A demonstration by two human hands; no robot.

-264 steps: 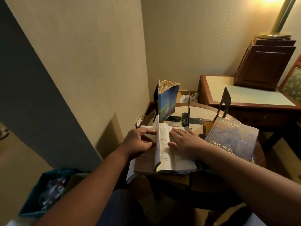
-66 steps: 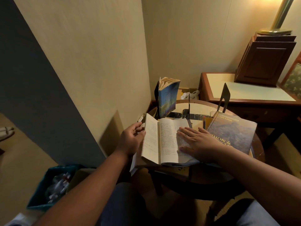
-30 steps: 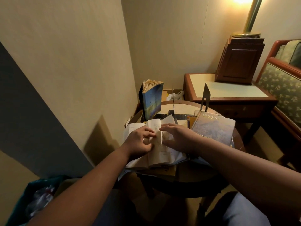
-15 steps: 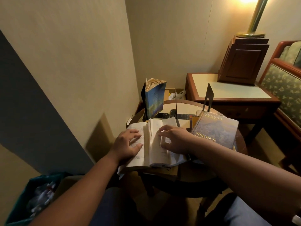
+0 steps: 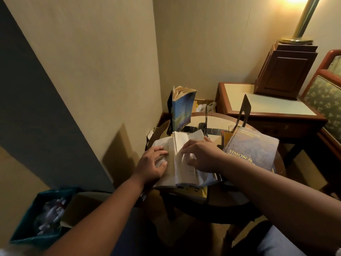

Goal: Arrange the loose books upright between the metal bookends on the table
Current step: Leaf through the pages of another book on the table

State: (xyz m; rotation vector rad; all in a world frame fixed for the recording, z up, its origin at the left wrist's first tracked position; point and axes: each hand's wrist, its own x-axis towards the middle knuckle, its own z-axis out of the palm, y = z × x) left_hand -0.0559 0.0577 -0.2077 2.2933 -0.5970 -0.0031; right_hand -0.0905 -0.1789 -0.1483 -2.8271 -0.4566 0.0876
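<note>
An open paperback (image 5: 180, 174) lies on the round table (image 5: 278, 163), on top of other flat books. My left hand (image 5: 152, 164) presses flat on its left page. My right hand (image 5: 202, 157) hovers over the right side with fingers bent, and blurred pages bend under it. A blue paperback (image 5: 181, 111) stands upright against a black metal bookend (image 5: 169, 106) at the back left. A thin bookend (image 5: 206, 119) stands mid-table and a third bookend (image 5: 243, 109) at the back right. A large "Simon &" book (image 5: 252, 146) lies flat on the right.
A wooden side table (image 5: 258, 106) with a dark wooden box (image 5: 286, 69) and a brass lamp (image 5: 302, 21) stands behind. An upholstered chair (image 5: 328, 97) is at the right edge. A teal bin (image 5: 38, 218) with crumpled paper sits on the floor at lower left. The wall runs close on the left.
My right hand has gone from resting on the right pages to flicking through them, and the pages now blur. My left hand stays on the left page. The view shifted slightly.
</note>
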